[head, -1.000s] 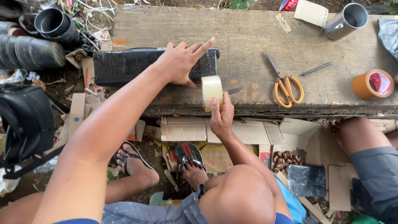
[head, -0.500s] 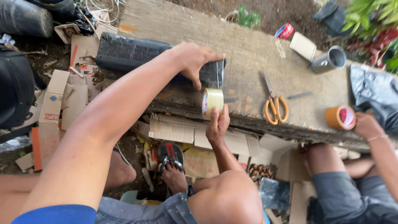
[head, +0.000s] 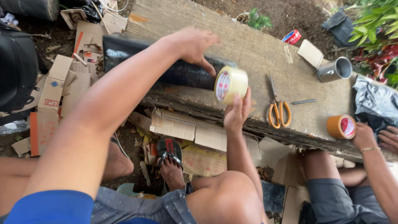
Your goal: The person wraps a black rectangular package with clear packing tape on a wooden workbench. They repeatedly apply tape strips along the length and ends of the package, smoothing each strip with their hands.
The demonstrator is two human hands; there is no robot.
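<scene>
Hands: left (head: 195,43) pressing black bundle (head: 166,66), right (head: 236,114) gripping tape roll (head: 231,84) at plank edge (head: 199,108).

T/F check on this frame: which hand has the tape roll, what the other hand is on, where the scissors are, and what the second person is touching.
1. The right hand holds the clear tape roll. True.
2. The left hand rests on the orange-handled scissors. False: it presses on the black wrapped bundle; the scissors lie untouched on the wooden plank.
3. The brown tape roll sits by another person's hand. True.
4. The metal cup stands upright. False: it lies on its side.
</scene>
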